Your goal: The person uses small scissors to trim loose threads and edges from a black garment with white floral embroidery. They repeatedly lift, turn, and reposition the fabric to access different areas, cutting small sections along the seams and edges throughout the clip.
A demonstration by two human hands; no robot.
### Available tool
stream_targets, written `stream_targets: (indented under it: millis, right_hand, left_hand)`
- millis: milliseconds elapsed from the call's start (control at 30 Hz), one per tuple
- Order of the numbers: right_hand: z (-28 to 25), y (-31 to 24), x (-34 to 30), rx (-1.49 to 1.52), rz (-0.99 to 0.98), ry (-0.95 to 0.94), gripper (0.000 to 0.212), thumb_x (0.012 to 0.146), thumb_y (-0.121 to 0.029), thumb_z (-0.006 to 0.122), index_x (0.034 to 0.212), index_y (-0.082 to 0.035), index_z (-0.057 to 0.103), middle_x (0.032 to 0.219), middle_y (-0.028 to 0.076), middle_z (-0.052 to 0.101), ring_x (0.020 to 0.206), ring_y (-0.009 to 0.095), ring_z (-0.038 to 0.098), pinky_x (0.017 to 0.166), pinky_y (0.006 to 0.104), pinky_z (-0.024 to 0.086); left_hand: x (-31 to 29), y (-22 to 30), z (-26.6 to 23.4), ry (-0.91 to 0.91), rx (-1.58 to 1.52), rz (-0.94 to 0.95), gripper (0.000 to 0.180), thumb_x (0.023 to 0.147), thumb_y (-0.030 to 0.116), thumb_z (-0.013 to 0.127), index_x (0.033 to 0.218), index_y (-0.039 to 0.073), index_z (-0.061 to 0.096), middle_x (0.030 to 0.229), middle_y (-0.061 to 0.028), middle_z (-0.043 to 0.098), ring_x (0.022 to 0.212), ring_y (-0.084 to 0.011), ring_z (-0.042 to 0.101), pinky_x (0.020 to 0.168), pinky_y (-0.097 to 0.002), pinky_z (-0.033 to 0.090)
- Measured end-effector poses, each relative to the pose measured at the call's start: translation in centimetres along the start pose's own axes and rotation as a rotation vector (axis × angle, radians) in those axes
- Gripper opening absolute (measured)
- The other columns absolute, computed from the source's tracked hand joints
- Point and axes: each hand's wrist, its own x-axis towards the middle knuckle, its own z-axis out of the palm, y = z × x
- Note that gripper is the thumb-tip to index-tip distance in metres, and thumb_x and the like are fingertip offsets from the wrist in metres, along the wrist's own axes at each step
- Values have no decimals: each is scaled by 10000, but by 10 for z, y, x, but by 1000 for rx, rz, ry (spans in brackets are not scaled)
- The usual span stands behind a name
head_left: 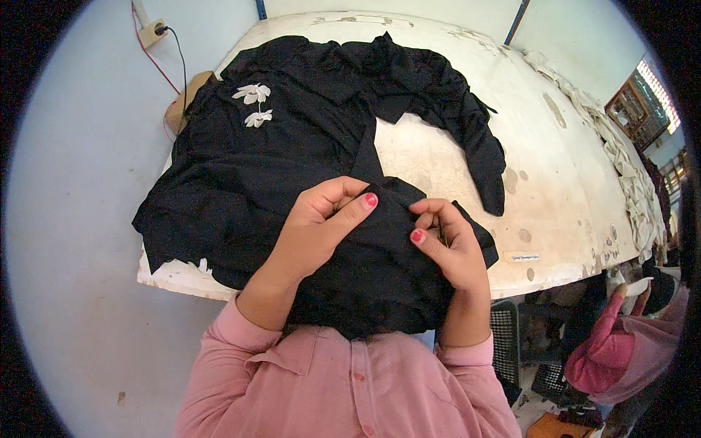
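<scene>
A black long-sleeved garment (292, 157) with white flower appliqués (252, 95) lies spread over the table, its near part gathered against my front. My left hand (314, 223) pinches a fold of its black cloth between thumb and fingers. Just to the right, my right hand (456, 248) is curled close above the same cloth. Something small and dark shows between its thumb and fingers, too hidden to name. One sleeve of the garment curves away to the right across the tabletop.
The pale, stained table (562, 190) has a small paper strip (524, 257) near its front edge. Cream cloth (628, 182) lies along its right side. At lower right are a dark plastic crate (505, 343) and another person (621, 343) in pink. A wall socket (152, 33) with cables is at upper left.
</scene>
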Motion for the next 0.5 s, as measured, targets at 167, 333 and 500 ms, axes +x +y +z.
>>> stream_targets:
  millis: [167, 333, 500]
  right_hand:
    - [2, 5, 7, -406, -301, 98, 441, 889, -148, 614, 1277, 9, 477, 976, 99, 583, 843, 202, 564, 773, 275, 447]
    - [18, -20, 8, -621, -399, 36, 464, 900, -84, 560, 1341, -3, 442, 974, 160, 587, 833, 285, 585, 758, 293, 463]
    - [23, -15, 15, -863, -707, 190, 431, 785, -69, 661, 1209, -44, 590, 955, 123, 651, 679, 261, 589, 632, 324, 484]
  left_hand:
    - [1, -6, 3, -82, 33, 77, 107, 892, 101, 631, 955, 15, 642, 872, 7, 655, 796, -36, 566, 721, -193, 448]
    - [5, -6, 2, -139, 42, 76, 117, 890, 98, 627, 954, 3, 647, 883, -13, 667, 815, -53, 580, 743, -211, 456]
    - [6, -2, -1, -216, -59, -78, 163, 896, 109, 617, 981, -23, 658, 889, -13, 662, 839, -54, 577, 775, -211, 455]
